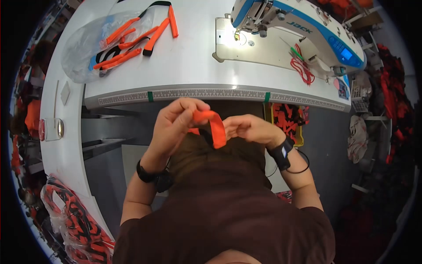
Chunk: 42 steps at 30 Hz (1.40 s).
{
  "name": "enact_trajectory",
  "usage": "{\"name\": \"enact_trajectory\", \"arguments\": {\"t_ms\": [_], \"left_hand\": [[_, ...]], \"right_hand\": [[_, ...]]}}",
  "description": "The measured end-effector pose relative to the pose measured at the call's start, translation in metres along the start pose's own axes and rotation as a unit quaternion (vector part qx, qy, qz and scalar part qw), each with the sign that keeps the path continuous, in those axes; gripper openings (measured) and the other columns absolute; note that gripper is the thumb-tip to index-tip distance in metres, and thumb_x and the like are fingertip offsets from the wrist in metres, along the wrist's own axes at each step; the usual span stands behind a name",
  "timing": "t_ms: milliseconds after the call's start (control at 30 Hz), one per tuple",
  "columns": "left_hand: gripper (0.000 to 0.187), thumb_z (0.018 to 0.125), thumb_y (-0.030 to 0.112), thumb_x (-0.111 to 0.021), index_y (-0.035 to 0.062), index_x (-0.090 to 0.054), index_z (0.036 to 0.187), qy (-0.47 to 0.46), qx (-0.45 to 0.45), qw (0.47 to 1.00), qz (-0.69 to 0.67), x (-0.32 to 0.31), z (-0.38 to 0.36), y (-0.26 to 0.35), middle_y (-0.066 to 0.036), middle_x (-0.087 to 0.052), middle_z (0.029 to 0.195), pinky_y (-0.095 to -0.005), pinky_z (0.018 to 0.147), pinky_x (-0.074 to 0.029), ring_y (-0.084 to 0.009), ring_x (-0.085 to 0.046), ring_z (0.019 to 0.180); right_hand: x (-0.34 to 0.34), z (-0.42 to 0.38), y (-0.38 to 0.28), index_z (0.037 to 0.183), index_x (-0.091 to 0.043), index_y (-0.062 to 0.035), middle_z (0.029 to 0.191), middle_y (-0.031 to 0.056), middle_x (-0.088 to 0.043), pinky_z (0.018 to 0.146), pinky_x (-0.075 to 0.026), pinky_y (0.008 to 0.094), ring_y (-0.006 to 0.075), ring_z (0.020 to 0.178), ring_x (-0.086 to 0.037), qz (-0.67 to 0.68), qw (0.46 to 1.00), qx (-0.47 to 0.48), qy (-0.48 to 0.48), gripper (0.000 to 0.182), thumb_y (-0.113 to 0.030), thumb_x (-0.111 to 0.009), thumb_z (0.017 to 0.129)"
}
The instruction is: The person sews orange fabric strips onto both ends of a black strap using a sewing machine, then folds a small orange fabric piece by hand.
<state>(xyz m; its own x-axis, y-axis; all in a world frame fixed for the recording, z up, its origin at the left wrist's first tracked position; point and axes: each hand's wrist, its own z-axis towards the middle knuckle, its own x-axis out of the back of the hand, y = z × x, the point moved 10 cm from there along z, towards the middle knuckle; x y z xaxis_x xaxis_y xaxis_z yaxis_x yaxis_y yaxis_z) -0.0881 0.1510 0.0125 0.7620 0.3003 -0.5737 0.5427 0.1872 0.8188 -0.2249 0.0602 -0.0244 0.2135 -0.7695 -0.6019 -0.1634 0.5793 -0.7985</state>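
Dark shirt (224, 211) nearest, bright orange strip (217, 132) curving between hands (173, 121) (252, 129).

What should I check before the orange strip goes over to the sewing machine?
1. Left hand has the orange strip: ok, pinched.
2. Right hand is holding it too: cannot tell, though its fingers are close.
3. Strip is flat: not ok, it bends and hangs down.
4. Sewing machine has its light on: ok, shining brightly.
5. Fingers are away from the needle area: ok.
6. Needle is threaded: cannot tell, too small.
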Motion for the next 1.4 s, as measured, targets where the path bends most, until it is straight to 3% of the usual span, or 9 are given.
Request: {"name": "enact_trajectory", "arguments": {"t_ms": [67, 233, 367, 467, 867, 1067, 1200, 1267, 1400], "left_hand": [[0.031, 0.115, 0.027, -0.060, -0.0017, -0.064, 0.125, -0.004, 0.012, 1.000, -0.007, 0.004, 0.011, -0.005, -0.015, -0.068, 0.136, -0.0351, 0.102, -0.058, -0.0223, -0.070, 0.119], [0.074, 0.117, 0.054, -0.046, 0.0006, -0.032, 0.167, -0.010, 0.070, 0.993, -0.092, -0.023, 0.035, -0.020, -0.018, -0.042, 0.167, -0.0394, 0.120, -0.045, -0.0259, -0.049, 0.149], [0.042, 0.115, 0.022, -0.059, 0.0005, -0.059, 0.150, -0.102, 0.191, 0.956, 0.197, -0.035, 0.015, -0.041, -0.010, -0.079, 0.120, -0.0251, 0.086, -0.056, -0.0143, -0.076, 0.098], [0.022, 0.111, 0.014, -0.065, -0.0007, -0.075, 0.123, -0.059, 0.254, 0.948, 0.180, -0.032, 0.008, -0.027, -0.009, -0.082, 0.102, -0.0200, 0.067, -0.054, -0.0079, -0.074, 0.073], [0.015, 0.106, 0.016, -0.074, 0.0010, -0.076, 0.107, -0.044, 0.258, 0.938, 0.226, 0.006, 0.020, -0.004, -0.008, -0.081, 0.088, -0.0191, 0.065, -0.053, -0.0074, -0.074, 0.071], [0.015, 0.107, 0.011, -0.071, -0.0023, -0.076, 0.111, -0.072, 0.181, 0.944, 0.266, -0.022, 0.041, 0.004, -0.008, -0.081, 0.093, -0.0217, 0.073, -0.056, -0.0079, -0.075, 0.081], [0.013, 0.098, 0.000, -0.072, 0.0045, -0.076, 0.110, -0.037, 0.001, 0.883, 0.468, -0.031, 0.065, 0.023, -0.008, -0.080, 0.100, -0.0282, 0.078, -0.056, -0.0160, -0.074, 0.086], [0.022, 0.087, -0.008, -0.073, 0.0055, -0.078, 0.103, -0.016, -0.277, 0.688, 0.671, -0.057, 0.065, 0.058, -0.007, -0.076, 0.105, -0.0342, 0.085, -0.055, -0.0226, -0.071, 0.096], [0.023, 0.079, -0.005, -0.078, 0.0112, -0.079, 0.094, 0.053, -0.365, 0.616, 0.696, -0.033, 0.085, 0.053, -0.004, -0.068, 0.102, -0.0378, 0.094, -0.049, -0.0257, -0.066, 0.100]], "right_hand": [[-0.031, 0.016, -0.014, 0.142, -0.065, -0.0002, 0.128, 0.0086, -0.075, 0.099, -0.057, 0.0306, 0.0139, 0.109, -0.071, -0.095, 0.994, -0.053, 0.027, 0.048, -0.015, -0.081, 0.099], [-0.015, 0.034, -0.031, 0.121, -0.074, 0.0030, 0.114, 0.0114, -0.080, 0.078, -0.061, 0.0270, 0.0168, 0.091, -0.077, -0.054, 0.975, 0.058, 0.210, 0.022, -0.014, -0.069, 0.108], [0.021, -0.004, -0.062, 0.124, -0.074, 0.0052, 0.109, 0.0178, -0.081, 0.073, -0.064, 0.0268, 0.0224, 0.096, -0.080, -0.047, 0.908, 0.142, 0.392, 0.026, -0.016, -0.066, 0.110], [0.044, -0.038, -0.072, 0.125, -0.072, 0.0076, 0.115, 0.0243, -0.080, 0.072, -0.066, 0.0264, 0.0251, 0.097, -0.081, -0.039, 0.861, 0.199, 0.467, 0.031, -0.020, -0.064, 0.112], [0.096, -0.157, -0.099, 0.129, -0.070, 0.0049, 0.123, 0.0242, -0.078, 0.069, -0.060, 0.0257, 0.0148, 0.072, -0.072, -0.006, 0.704, 0.346, 0.620, 0.035, -0.024, -0.069, 0.110], [0.098, -0.145, -0.088, 0.135, -0.067, 0.0023, 0.127, 0.0220, -0.077, 0.069, -0.061, 0.0268, 0.0127, 0.076, -0.071, -0.008, 0.760, 0.282, 0.585, 0.038, -0.026, -0.068, 0.111], [0.090, -0.104, -0.081, 0.133, -0.067, -0.0017, 0.145, 0.0194, -0.066, 0.095, -0.063, 0.0353, 0.0271, 0.121, -0.068, 0.139, 0.829, 0.316, 0.440, 0.033, -0.026, -0.067, 0.110], [0.100, -0.098, -0.088, 0.123, -0.068, -0.0018, 0.137, 0.0173, -0.067, 0.111, -0.056, 0.0444, 0.0352, 0.137, -0.059, 0.242, 0.845, 0.421, 0.222, 0.027, -0.025, -0.067, 0.109], [0.155, -0.124, -0.084, 0.120, -0.068, 0.0025, 0.130, 0.0210, -0.070, 0.115, -0.055, 0.0486, 0.0358, 0.140, -0.059, 0.307, 0.762, 0.403, 0.403, 0.026, -0.020, -0.069, 0.108]]}}
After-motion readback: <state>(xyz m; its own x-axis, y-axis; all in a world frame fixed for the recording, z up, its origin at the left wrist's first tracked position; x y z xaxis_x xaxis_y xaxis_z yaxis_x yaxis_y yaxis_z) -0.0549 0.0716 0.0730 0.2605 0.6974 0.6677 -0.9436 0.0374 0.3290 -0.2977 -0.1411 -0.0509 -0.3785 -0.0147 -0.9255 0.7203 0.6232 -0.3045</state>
